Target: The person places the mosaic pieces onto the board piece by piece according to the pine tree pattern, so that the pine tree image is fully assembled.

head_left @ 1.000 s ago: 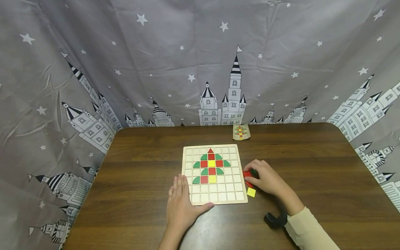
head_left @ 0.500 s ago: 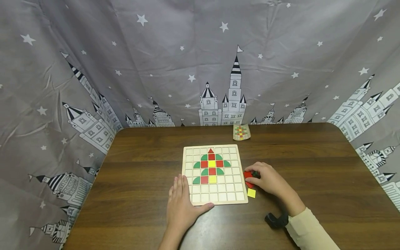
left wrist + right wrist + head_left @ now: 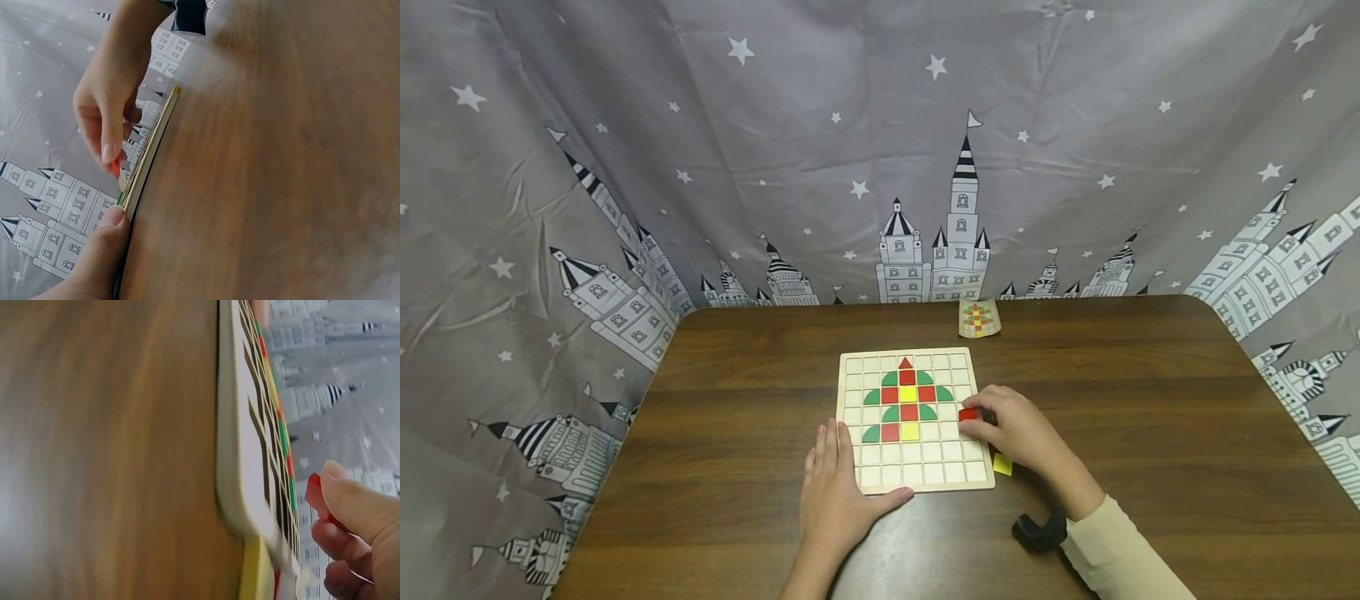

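Observation:
A pale wooden grid board (image 3: 868, 477) lies on the table, with red, yellow and green tiles forming a tree shape in its cells. My left hand (image 3: 833, 500) rests along the board's left edge, fingers straight, its thumb spread to the front edge. Between thumb and fingers, my right hand (image 3: 1018, 429) pinches a red tile (image 3: 967, 414) over the board's right columns. In the right wrist view the red tile (image 3: 316, 497) shows raised above the grid. A yellow tile (image 3: 1002, 465) lies just off the board's right edge, partly covered by the right hand.
A small card (image 3: 979, 318) printed with a similar tree pattern stands at the table's back edge. Behind the brown table (image 3: 752, 383) hangs a grey curtain (image 3: 820, 150) with castles and stars. A black strap-like mount (image 3: 1039, 533) sits by the right wrist.
My right hand has moved left from the loose pieces beside the board to over its right side, carrying a red tile. The left hand has stayed in place.

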Demonstrator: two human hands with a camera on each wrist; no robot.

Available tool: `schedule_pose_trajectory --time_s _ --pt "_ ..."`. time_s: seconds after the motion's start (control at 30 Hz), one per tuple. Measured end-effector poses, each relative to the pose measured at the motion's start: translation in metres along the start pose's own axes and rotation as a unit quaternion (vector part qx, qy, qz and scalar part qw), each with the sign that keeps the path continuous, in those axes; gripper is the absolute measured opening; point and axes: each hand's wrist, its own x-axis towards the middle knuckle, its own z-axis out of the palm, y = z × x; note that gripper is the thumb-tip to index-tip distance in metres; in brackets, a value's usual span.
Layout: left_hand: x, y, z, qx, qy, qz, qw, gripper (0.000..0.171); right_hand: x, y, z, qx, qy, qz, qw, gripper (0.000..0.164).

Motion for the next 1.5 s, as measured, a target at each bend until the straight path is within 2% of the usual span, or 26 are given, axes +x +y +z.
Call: schedule_pose_trajectory --time_s 0.27,0.4,1.1,1.5 --pt "0.0 0.0 0.001 -0.001 -0.001 0.001 1.0 0.143 0.005 -0.027 0.021 0.003 -0.032 -0.041 0.999 0.029" --pt "0.0 0.001 0.0 -0.004 -0.003 0.0 1.0 0.143 0.006 -0.033 0.025 -0.004 -0.039 -0.045 0.998 0.03" --pt "0.001 0.0 -0.001 0.0 -0.002 0.003 1.0 0.142 0.01 -0.031 0.036 -0.017 -0.014 -0.051 0.998 0.028" --pt "0.0 -0.001 0.0 -0.006 -0.006 -0.002 1.0 0.143 0.013 -0.032 0.039 0.019 -0.012 -0.022 1.0 0.023"
